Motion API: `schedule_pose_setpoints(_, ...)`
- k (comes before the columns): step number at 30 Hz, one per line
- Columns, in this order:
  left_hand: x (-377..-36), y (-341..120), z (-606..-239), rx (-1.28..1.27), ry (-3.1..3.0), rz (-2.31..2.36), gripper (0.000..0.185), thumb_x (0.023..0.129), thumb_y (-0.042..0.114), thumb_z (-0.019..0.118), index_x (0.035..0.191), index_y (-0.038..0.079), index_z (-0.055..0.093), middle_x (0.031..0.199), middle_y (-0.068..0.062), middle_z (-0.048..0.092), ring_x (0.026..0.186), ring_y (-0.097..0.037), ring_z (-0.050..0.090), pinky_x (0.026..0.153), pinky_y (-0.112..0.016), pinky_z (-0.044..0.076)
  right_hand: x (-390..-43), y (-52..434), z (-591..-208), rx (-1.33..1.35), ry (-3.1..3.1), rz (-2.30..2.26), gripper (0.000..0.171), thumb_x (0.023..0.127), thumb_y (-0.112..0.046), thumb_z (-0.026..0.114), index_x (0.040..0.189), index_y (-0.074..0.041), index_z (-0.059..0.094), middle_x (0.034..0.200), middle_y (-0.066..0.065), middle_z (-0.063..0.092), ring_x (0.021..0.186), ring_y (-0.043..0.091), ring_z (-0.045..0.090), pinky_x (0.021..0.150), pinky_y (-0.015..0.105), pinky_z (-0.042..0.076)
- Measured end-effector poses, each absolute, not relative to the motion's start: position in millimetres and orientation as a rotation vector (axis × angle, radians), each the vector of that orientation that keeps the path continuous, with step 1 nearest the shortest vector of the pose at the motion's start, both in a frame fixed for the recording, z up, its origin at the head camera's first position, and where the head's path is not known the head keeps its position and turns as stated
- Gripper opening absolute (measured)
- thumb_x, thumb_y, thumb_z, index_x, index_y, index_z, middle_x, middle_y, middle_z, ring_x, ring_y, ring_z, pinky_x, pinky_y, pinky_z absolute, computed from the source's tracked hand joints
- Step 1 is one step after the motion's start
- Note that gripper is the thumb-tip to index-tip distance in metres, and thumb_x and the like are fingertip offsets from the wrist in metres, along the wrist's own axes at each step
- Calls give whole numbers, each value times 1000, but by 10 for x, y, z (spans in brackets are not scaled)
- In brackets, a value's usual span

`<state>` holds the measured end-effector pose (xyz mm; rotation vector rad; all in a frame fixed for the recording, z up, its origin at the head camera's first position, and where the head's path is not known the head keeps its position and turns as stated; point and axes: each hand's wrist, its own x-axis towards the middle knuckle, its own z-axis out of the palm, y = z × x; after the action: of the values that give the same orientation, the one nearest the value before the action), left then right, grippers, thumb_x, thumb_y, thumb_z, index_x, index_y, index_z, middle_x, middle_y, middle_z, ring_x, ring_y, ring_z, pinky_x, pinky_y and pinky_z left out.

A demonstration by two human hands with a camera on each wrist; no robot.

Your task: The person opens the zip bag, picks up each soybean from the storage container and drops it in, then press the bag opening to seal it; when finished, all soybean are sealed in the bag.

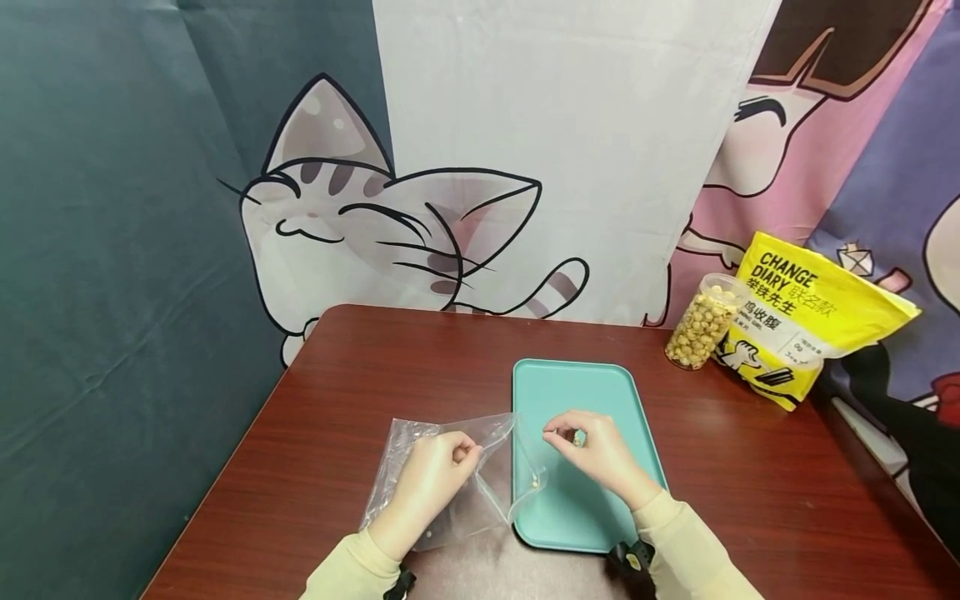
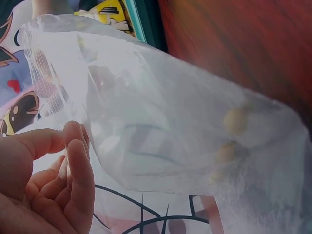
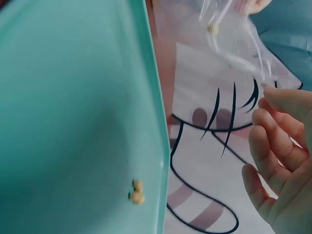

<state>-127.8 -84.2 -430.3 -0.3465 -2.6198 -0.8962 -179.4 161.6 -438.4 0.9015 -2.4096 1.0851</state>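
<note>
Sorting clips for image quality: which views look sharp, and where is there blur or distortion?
Head view: evenly lit and sharp, edges slightly bowed by the wide lens. Left wrist view: the plastic bag is hazy, the table smeared. Right wrist view: the tray is soft and warped.

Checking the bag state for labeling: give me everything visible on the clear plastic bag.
The clear plastic bag is thin, transparent, crinkled film with a zip-type strip along its mouth. It lies partly on the brown table, its right side overlapping the left edge of the teal tray. The left hand pinches its upper edge and lifts it; the right hand is near the mouth, over the tray. At least two small yellowish round pieces sit inside.
</note>
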Motion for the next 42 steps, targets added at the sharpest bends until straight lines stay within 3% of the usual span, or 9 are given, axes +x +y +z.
schedule_pose_setpoints(6,-1290,-841,-4305,-340,-2613,-899,9,81,15,69,72,13,67,56,12,57,50,3,45,50,-17,39,-1921,1795,-4447,744,-2447,1003,7,79,-7,74,84,-11,72,72,-10,64,64,1,53,55,31,47)
schedule_pose_setpoints(12,-1293,-847,-4309,-339,-2615,-911,9,82,16,69,73,13,68,57,12,58,51,3,46,50,-18,40,-1978,1936,-4469,582,-2554,912,4,82,-14,73,86,-15,72,73,-12,64,66,3,54,61,27,47)
schedule_pose_setpoints(19,-1301,-844,-4312,-333,-2624,-935,9,82,16,69,73,13,68,58,12,58,50,4,46,51,-18,41,-2047,2029,-4567,557,-2733,848,5,84,-18,71,83,-13,72,72,-11,63,63,4,52,57,24,43)
schedule_pose_setpoints(42,-1322,-865,-4339,-312,-2633,-922,10,82,18,69,73,14,68,55,14,55,48,5,42,50,-17,39,-2123,1938,-4630,381,-3044,675,5,79,-16,75,76,-13,72,71,-4,66,63,10,57,59,33,47)
